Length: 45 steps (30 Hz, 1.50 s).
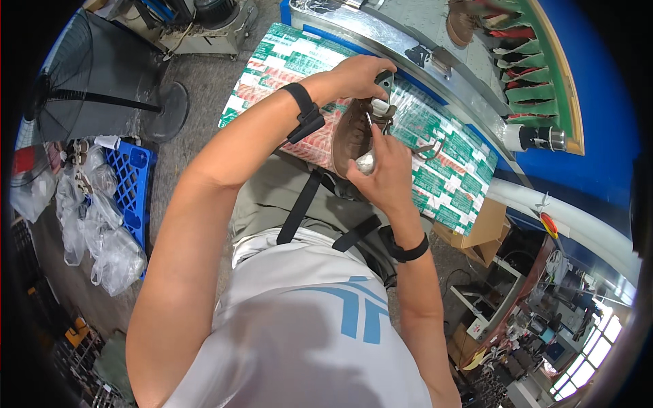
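A brown sandal-like shoe (342, 141) lies over the near edge of a board wrapped in green, white and red printed film (445, 173). My left hand (355, 76) is closed on the shoe's far end, where a dark grey-green piece (385, 81) shows between thumb and fingers. On the shoe's right side my right hand (389, 170) is closed, index finger stretched toward a thin shiny strip (369, 120). Its thumb lies by a silvery-white lump (366, 162) inside the shoe. Another pale lump (379, 107) sits near the far end. A loose strap (428, 149) sticks out to the right.
Beyond the board runs a metal-edged machine bench (408, 41); a rack of shoe parts (527, 75) stands far right. To the left are a standing fan's base (170, 111) and a blue plastic crate (138, 180) beside bagged items. A cardboard box (479, 234) sits below right.
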Each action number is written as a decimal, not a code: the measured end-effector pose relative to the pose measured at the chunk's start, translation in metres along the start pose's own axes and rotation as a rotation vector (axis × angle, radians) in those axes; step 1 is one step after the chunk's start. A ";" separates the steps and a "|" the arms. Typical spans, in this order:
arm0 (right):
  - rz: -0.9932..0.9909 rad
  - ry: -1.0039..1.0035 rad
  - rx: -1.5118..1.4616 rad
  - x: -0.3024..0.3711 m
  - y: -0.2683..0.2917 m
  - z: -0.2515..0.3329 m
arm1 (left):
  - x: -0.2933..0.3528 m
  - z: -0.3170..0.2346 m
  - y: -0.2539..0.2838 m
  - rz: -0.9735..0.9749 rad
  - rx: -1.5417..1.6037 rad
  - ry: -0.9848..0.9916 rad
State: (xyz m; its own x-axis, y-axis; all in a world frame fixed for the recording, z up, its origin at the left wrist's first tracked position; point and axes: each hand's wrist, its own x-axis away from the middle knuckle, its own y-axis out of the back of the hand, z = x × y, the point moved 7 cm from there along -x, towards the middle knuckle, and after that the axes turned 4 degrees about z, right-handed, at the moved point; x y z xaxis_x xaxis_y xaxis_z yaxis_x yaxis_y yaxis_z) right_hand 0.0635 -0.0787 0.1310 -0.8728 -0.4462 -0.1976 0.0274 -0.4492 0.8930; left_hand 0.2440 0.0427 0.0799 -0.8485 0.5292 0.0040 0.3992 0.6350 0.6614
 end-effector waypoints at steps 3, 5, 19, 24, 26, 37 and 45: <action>0.111 -0.108 -0.175 0.000 0.004 -0.014 | 0.001 -0.003 -0.002 -0.079 0.017 -0.047; 0.150 -0.326 -0.623 -0.001 -0.001 -0.034 | 0.002 -0.001 -0.001 -0.100 -0.016 -0.047; 0.120 -0.270 -0.499 0.022 0.006 0.001 | 0.007 -0.003 -0.004 -0.085 -0.009 -0.064; -0.014 -0.295 -0.359 0.017 0.017 -0.031 | 0.007 -0.002 -0.011 -0.051 0.050 0.112; 0.023 -0.245 -0.264 0.013 0.014 -0.026 | 0.009 -0.003 -0.010 -0.086 0.066 0.124; 0.048 -0.134 0.021 0.020 0.029 -0.028 | 0.011 0.004 -0.013 -0.078 0.188 0.156; 0.527 -0.579 -0.480 0.124 0.045 -0.039 | 0.006 -0.003 -0.013 -0.078 0.126 0.121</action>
State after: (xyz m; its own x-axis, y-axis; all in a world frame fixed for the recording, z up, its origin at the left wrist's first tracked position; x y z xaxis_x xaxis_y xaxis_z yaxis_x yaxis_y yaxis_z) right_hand -0.0244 -0.1850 0.1311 -0.7943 -0.2855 0.5363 0.5776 -0.6285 0.5209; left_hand 0.2331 0.0360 0.0739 -0.9110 0.4093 0.0517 0.3647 0.7405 0.5645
